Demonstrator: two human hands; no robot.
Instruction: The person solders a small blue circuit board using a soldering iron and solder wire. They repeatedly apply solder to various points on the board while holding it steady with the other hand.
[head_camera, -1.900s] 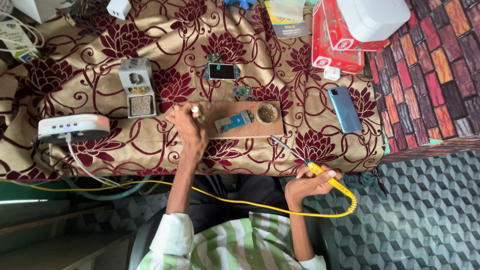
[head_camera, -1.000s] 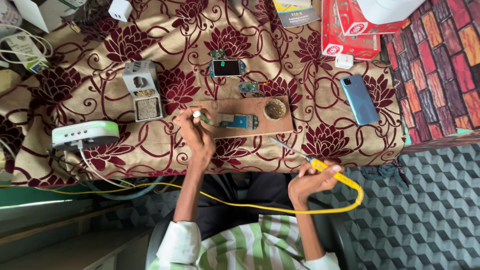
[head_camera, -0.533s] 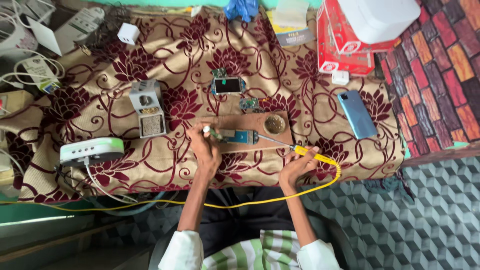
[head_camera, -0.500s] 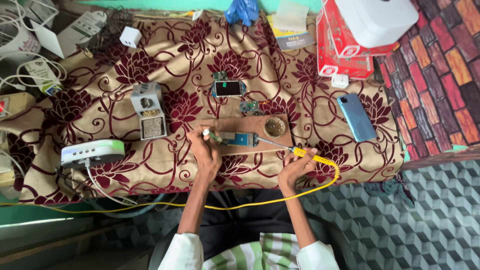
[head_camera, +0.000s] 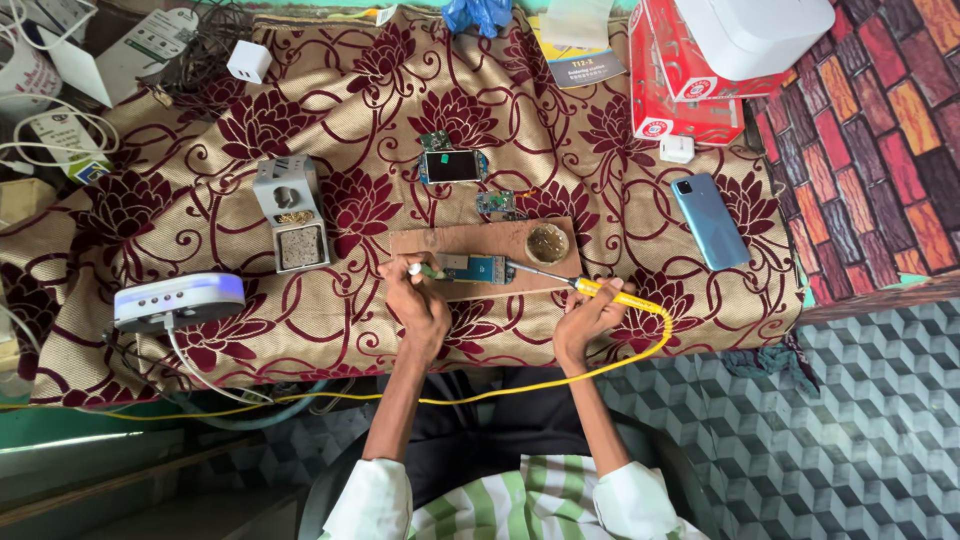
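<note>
While the right hand (head_camera: 583, 322) grips a yellow soldering iron (head_camera: 600, 292), fingers wrapped round its handle, tip on the blue circuit board (head_camera: 478, 268), the left hand (head_camera: 418, 303) pinches a small white piece at the board's left end. Board lies on a wooden block (head_camera: 480, 242), mid desk (head_camera: 380, 330), w/ a round tin (head_camera: 547, 243) just beside.

The right hand (head_camera: 588, 318) has been raised from the lap to the table edge, and the yellow soldering iron (head_camera: 578, 288) brought onto the blue circuit board (head_camera: 478, 268). The left hand (head_camera: 418, 300) has been lowered slightly.
</note>
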